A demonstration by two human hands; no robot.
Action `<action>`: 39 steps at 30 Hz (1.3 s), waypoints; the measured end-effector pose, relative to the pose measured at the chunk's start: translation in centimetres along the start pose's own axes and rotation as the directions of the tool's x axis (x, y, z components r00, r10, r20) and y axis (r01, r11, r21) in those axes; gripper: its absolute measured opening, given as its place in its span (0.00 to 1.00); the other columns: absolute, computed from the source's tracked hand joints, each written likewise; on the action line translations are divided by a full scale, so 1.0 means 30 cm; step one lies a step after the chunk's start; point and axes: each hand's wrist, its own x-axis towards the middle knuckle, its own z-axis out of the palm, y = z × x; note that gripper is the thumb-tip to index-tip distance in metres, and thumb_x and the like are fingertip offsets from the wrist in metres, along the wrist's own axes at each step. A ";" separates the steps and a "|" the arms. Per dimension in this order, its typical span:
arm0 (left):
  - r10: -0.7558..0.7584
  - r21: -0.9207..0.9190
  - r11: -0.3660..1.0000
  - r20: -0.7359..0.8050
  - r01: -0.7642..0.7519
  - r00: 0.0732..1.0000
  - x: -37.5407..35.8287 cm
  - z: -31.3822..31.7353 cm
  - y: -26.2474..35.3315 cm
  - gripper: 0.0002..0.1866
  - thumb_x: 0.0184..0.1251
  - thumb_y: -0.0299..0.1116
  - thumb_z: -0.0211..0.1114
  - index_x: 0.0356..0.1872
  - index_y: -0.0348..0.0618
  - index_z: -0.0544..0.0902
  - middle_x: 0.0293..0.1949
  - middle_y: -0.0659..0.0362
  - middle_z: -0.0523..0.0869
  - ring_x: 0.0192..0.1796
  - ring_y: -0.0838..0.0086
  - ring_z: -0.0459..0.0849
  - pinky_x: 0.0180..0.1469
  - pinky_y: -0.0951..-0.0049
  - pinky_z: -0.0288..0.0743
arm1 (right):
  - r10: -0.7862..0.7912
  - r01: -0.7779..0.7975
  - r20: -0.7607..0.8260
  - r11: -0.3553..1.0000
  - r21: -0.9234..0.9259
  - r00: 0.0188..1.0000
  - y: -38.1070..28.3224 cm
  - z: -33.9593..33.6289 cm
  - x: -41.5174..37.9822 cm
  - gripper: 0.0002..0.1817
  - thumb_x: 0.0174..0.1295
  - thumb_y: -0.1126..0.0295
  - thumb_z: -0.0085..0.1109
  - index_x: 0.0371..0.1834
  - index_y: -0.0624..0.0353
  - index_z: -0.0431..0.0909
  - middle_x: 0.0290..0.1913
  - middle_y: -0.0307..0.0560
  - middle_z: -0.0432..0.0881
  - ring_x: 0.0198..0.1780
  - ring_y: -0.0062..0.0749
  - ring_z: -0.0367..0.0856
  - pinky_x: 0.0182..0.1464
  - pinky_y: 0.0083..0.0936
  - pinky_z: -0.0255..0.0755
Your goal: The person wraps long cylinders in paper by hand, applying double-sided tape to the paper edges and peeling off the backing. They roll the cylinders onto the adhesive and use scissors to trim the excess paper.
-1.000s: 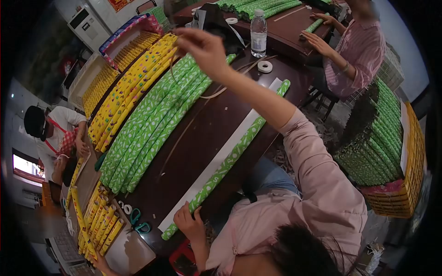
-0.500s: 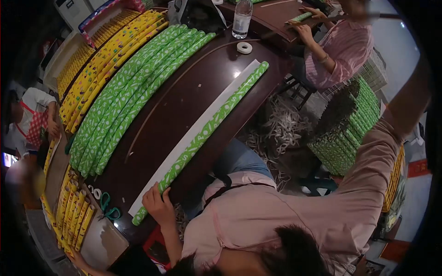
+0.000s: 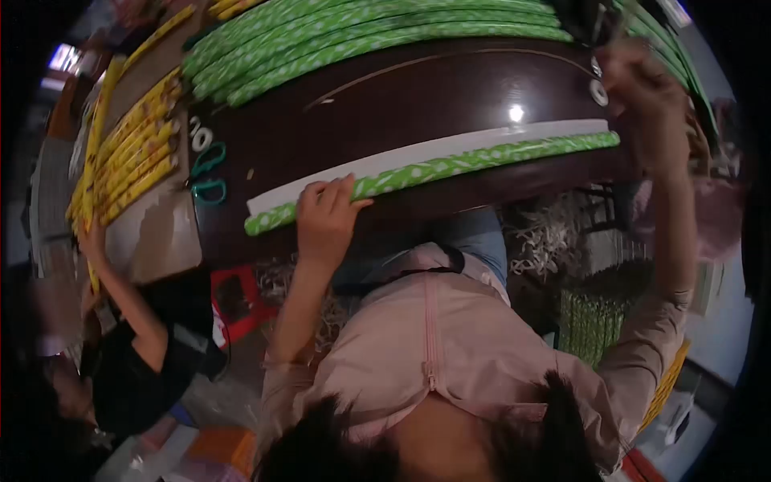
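Observation:
A green patterned roll of wrapping paper (image 3: 450, 168) lies across the table in front of me, with a white strip (image 3: 401, 150) showing along its far side. Near the roll's left end, my left hand (image 3: 325, 217) presses down, fingers curled over it and thumb out to the right. My right hand (image 3: 646, 92) is raised past the right end of the roll, away from it. Motion blur hides whether its fingers hold anything. Close beside that hand is a white roll of tape (image 3: 598, 92).
Green rolls (image 3: 369, 48) are stacked along the far side. At left lie teal scissors (image 3: 209, 177), white rings (image 3: 201, 138) and yellow rolls (image 3: 136, 157). Another person's arm (image 3: 132, 301) reaches toward the yellow rolls. Paper scraps (image 3: 546, 245) and bundled green rolls (image 3: 593, 321) are below the table.
The view has swung, so the roll now lies nearly level across it. My right hand has come into sight at upper right. My left hand stays near the roll's left end.

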 end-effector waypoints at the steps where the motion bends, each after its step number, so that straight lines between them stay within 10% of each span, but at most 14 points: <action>1: -0.011 -0.007 1.000 -0.017 0.011 1.000 -0.008 0.010 0.008 0.24 0.50 0.34 0.75 0.50 0.38 0.82 0.45 0.58 0.81 0.44 0.62 0.77 0.47 0.61 0.74 | 0.115 -0.126 0.105 0.986 0.109 0.988 0.071 0.171 0.000 0.05 0.62 0.73 0.66 0.40 0.55 0.84 0.30 0.35 0.83 0.29 0.15 0.77 0.32 0.19 0.71; 9: -0.090 0.032 0.995 -0.073 0.092 0.993 0.001 0.008 0.038 0.25 0.50 0.38 0.74 0.50 0.40 0.82 0.47 0.59 0.81 0.48 0.62 0.77 0.45 0.62 0.73 | -0.006 -0.372 0.748 0.865 0.337 0.664 0.260 0.914 0.159 0.04 0.60 0.77 0.67 0.33 0.62 0.80 0.30 0.37 0.82 0.34 0.15 0.79 0.38 0.16 0.72; 14: -0.104 -0.028 0.994 0.005 0.104 0.995 0.003 -0.002 0.041 0.23 0.54 0.41 0.70 0.48 0.39 0.83 0.44 0.58 0.81 0.48 0.61 0.79 0.49 0.63 0.74 | -0.027 -0.398 0.816 0.864 0.310 0.578 0.282 0.999 0.204 0.04 0.60 0.77 0.67 0.33 0.63 0.80 0.29 0.36 0.81 0.33 0.15 0.78 0.36 0.16 0.71; 24: -0.123 -0.024 0.992 0.082 0.125 0.989 -0.071 -0.143 -0.072 0.24 0.55 0.37 0.72 0.52 0.36 0.80 0.48 0.53 0.83 0.51 0.60 0.80 0.56 0.58 0.74 | 0.118 -0.404 0.694 0.875 0.265 0.710 0.304 1.011 0.179 0.09 0.63 0.66 0.67 0.33 0.61 0.83 0.23 0.34 0.77 0.26 0.14 0.72 0.29 0.18 0.66; 30: -0.527 0.185 0.815 -0.160 0.550 0.835 -0.192 -0.227 -0.181 0.14 0.65 0.34 0.67 0.48 0.39 0.84 0.46 0.57 0.83 0.52 0.62 0.78 0.58 0.60 0.67 | -0.119 -0.240 0.794 0.917 0.318 0.596 0.321 1.008 0.179 0.10 0.62 0.64 0.68 0.33 0.60 0.86 0.30 0.41 0.83 0.30 0.22 0.76 0.32 0.24 0.69; 32: -0.755 0.024 0.644 -0.139 0.765 0.640 -0.184 -0.215 -0.177 0.11 0.65 0.32 0.66 0.47 0.45 0.87 0.45 0.60 0.84 0.53 0.62 0.75 0.59 0.61 0.63 | -0.457 0.080 0.724 0.868 0.491 0.516 0.328 1.028 0.168 0.08 0.58 0.66 0.70 0.32 0.58 0.87 0.39 0.44 0.87 0.37 0.31 0.78 0.38 0.29 0.71; 39: -0.731 0.075 0.655 -0.188 0.752 0.656 -0.153 -0.168 -0.161 0.11 0.64 0.33 0.67 0.47 0.49 0.88 0.43 0.62 0.82 0.52 0.62 0.73 0.58 0.61 0.60 | -0.605 0.484 0.658 0.783 0.391 0.449 0.320 1.034 0.137 0.07 0.54 0.68 0.69 0.29 0.59 0.83 0.50 0.43 0.85 0.47 0.40 0.78 0.49 0.36 0.67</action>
